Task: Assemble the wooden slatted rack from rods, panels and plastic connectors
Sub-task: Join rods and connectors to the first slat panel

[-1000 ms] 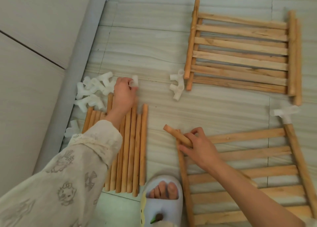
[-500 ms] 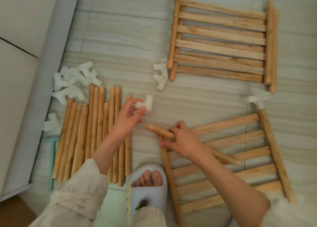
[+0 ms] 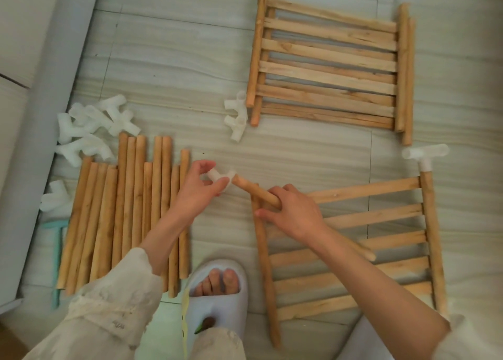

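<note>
No legible text, labels, brands or numbers found. Faint printed marks noted on sleeve, too blurred to be read as lettering.

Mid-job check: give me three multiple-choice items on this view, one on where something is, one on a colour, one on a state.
1. Where does the pile of loose connectors lie?
A. Just beyond the far ends of the loose rods
B. On the far panel
C. Beside the slipper

2. What colour is the connector fitted on the near panel?
A. Teal
B. White
C. Brown

3. What is the left hand doing?
A. Lying flat on the rods
B. Pinching a connector at the tip of the rod that the right hand holds
C. Hanging idle

Answers: 1 A, the pile lies past the rods' far ends. 2 B, it is white plastic. 3 B, its fingers pinch the connector at the rod's tip.
</note>
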The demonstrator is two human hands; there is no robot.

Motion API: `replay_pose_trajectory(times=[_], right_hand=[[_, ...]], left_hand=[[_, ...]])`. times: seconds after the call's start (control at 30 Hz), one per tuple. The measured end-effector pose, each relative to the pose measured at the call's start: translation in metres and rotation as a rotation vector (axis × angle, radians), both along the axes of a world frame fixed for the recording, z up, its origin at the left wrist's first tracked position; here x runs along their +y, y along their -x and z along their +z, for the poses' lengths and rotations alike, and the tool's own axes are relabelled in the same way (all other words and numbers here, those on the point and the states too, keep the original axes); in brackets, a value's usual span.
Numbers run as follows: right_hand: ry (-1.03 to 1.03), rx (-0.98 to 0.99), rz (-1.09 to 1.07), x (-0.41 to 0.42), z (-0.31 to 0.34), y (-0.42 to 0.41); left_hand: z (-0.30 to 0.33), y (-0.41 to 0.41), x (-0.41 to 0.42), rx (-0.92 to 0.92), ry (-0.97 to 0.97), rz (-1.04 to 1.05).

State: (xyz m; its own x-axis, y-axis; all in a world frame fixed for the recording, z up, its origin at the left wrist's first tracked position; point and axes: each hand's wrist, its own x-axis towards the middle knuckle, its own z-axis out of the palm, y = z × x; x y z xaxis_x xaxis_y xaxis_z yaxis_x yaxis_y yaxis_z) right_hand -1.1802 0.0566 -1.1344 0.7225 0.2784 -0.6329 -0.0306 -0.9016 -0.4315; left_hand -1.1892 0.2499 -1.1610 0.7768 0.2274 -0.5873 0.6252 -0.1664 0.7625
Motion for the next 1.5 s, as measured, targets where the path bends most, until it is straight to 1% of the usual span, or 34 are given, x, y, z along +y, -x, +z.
replay_pose_trajectory(times=[0.1,0.2,0.3,0.43,0.57,0.63,0.77,1.0,1.27,1.43,1.5], right_hand=[[-0.013,0.014,-0.022,0.0,-0.002,0.0],[-0.024,0.019,-0.05,0.001,-0.002,0.0],[-0.036,0.024,-0.072,0.001,-0.002,0.0],[-0.031,0.02,-0.137,0.001,0.0,-0.001],[-0.039,0.027,-0.229,0.001,0.002,-0.004],[-0.049,0.041,-0.251,0.0,0.002,-0.005],[-0.097,0.057,-0.299,-0.002,0.003,-0.007],[-0.136,0.038,-0.259,-0.003,0.006,-0.004],[-0.144,0.055,-0.215,-0.004,0.001,-0.005],[-0.151,0.078,-0.197,-0.002,-0.005,-0.004],[-0.146,0.081,-0.189,-0.001,-0.007,-0.004]], left_hand=[[0.001,-0.006,-0.003,-0.008,-0.037,-0.006],[0.001,-0.007,-0.008,-0.048,-0.148,-0.121],[0.002,-0.005,-0.013,-0.08,-0.138,-0.171],[0.003,-0.01,-0.015,-0.108,0.0,-0.034],[0.009,-0.012,-0.023,-0.118,0.11,-0.025],[0.012,-0.013,-0.027,-0.154,0.112,0.004],[0.013,-0.016,-0.029,-0.226,0.026,0.042],[0.013,-0.018,-0.042,-0.211,0.017,-0.021],[0.014,-0.008,-0.039,-0.158,0.091,-0.05],[0.017,-0.002,-0.037,-0.131,0.129,-0.156],[0.015,0.001,-0.039,-0.128,0.135,-0.145]])
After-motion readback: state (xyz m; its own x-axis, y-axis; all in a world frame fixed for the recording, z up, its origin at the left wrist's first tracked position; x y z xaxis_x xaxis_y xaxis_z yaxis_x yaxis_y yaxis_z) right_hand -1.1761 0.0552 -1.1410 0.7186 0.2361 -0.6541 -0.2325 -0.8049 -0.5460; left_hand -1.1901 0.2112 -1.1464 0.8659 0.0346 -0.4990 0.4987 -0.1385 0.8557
